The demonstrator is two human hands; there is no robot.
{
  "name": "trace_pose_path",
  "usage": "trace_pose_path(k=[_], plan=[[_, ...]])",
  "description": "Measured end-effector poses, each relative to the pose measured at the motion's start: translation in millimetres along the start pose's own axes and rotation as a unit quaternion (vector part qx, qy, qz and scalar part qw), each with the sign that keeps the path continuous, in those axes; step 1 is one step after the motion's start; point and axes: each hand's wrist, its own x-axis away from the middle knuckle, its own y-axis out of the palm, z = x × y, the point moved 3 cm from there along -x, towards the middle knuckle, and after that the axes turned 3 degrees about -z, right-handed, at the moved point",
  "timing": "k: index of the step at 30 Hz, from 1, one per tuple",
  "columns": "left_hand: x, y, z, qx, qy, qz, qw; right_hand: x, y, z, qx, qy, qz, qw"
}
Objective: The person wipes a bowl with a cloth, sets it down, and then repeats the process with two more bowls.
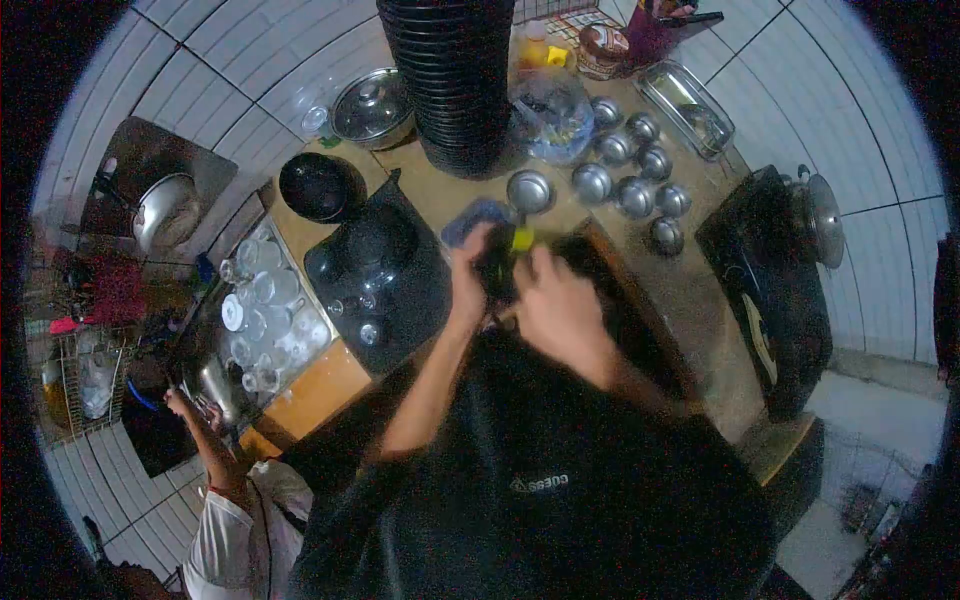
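Note:
In front of my dark shirt, my left hand (467, 280) is closed around the side of a dark object (497, 268), too blurred to name. A blue-grey cloth (478, 218) bunches at the fingers of that hand. My right hand (560, 305) is at the object's other side, fingers curled and smeared by motion; what they hold is hidden. A small yellow-green patch (522, 239) shows between the hands. Just beyond them a round metal tin (529, 191) rests on the counter (425, 165).
A tall stack of black containers (455, 90) rises behind the hands. Several metal tins (634, 197) sit right of it, near a black stove (775, 290). Glass jars (265, 310) crowd a left-hand tray. Another person's arm (212, 440) reaches in at lower left.

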Motion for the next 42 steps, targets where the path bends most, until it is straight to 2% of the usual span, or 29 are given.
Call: trace_pose_path(k=[1, 3, 6, 7, 9, 10, 12, 13, 14, 15, 16, 17, 18, 19, 21, 22, 23, 25, 26, 28, 29, 30, 31, 33, 35, 37, 39, 41, 42], plan=[[-7, -4, 3, -0.061, 0.111, -0.079, 0.989, 6, 6, -6, -0.020, -0.019, -0.029, 0.999], [-13, -8, 2, -0.090, 0.125, -0.124, 0.980, 11, 10, -9, -0.187, -0.095, 0.000, 0.978], [-9, -5, 3, -0.057, 0.085, -0.165, 0.981, 2, 0, 4, -0.234, -0.081, 0.058, 0.967], [-7, -4, 0, -0.056, 0.082, -0.165, 0.981, 1, -6, 7, -0.200, -0.021, 0.037, 0.979], [-8, -3, -9, 0.134, 0.018, -0.106, 0.985, -5, -14, 8, -0.180, 0.014, 0.069, 0.981], [-7, -4, -13, 0.139, 0.001, -0.054, 0.989, -6, -13, 6, -0.178, 0.015, 0.071, 0.981], [-14, -17, -24, 0.147, -0.024, -0.051, 0.988, -2, -6, -3, -0.142, -0.085, 0.012, 0.986], [-17, -24, -30, 0.154, -0.047, -0.047, 0.986, -2, -8, -1, -0.142, -0.082, 0.012, 0.986], [-17, -18, -26, 0.186, -0.045, -0.125, 0.974, -3, -11, 1, -0.134, -0.089, 0.008, 0.987], [-14, -8, -13, 0.184, -0.049, -0.129, 0.973, -4, -13, 4, -0.126, -0.095, 0.004, 0.987], [-8, 5, 0, 0.166, -0.061, -0.125, 0.976, -7, -18, 10, -0.118, -0.079, 0.058, 0.988], [-5, 15, 6, 0.149, -0.073, -0.121, 0.979, -11, -20, 16, -0.121, -0.018, 0.024, 0.992], [-9, 20, 0, 0.155, -0.050, -0.055, 0.985, -13, -20, 19, -0.101, 0.002, 0.029, 0.994], [-12, 20, -7, 0.156, -0.051, -0.058, 0.985, -14, -21, 21, -0.079, 0.021, 0.034, 0.996], [-22, 18, -13, 0.100, 0.052, -0.074, 0.991, -13, -7, 18, -0.028, 0.019, -0.019, 0.999], [-24, 18, -16, 0.134, 0.037, -0.109, 0.984, -9, -3, 15, -0.076, 0.002, -0.064, 0.995], [-22, 19, -14, 0.133, 0.039, -0.114, 0.984, -8, -1, 15, -0.123, -0.020, -0.057, 0.991], [-20, 18, -12, 0.208, -0.022, -0.101, 0.973, -9, 9, 24, -0.217, -0.115, 0.087, 0.966], [-21, 14, -11, 0.137, -0.010, -0.107, 0.985, -11, 3, 25, -0.217, -0.111, 0.089, 0.966], [-24, 17, -20, 0.129, -0.035, -0.063, 0.989, -14, -13, 34, -0.186, 0.046, 0.081, 0.978], [-26, 17, -23, 0.122, -0.055, -0.018, 0.991, -14, -14, 34, -0.184, 0.047, 0.083, 0.978], [-27, 17, -23, 0.139, -0.077, -0.014, 0.987, -14, -14, 31, -0.185, -0.012, 0.071, 0.980], [-29, 17, -20, 0.139, -0.075, -0.017, 0.987, -13, -14, 27, -0.186, -0.071, 0.057, 0.978], [-28, 30, -5, 0.184, -0.074, -0.165, 0.966, -10, -13, 25, -0.138, -0.103, 0.024, 0.985], [-27, 30, -6, 0.174, -0.085, -0.147, 0.970, -12, -12, 33, -0.170, -0.095, 0.050, 0.980], [-24, 22, -12, 0.087, -0.134, 0.030, 0.987, -16, -18, 45, -0.147, -0.012, 0.106, 0.983], [-27, 27, -13, 0.140, -0.112, -0.001, 0.984, -14, -17, 49, -0.111, 0.011, 0.117, 0.987], [-33, 31, -13, 0.133, 0.022, -0.084, 0.987, -8, -3, 40, -0.116, 0.024, 0.011, 0.993], [-31, 31, -13, 0.135, 0.023, -0.086, 0.987, -4, 3, 35, -0.168, -0.003, 0.018, 0.986]])
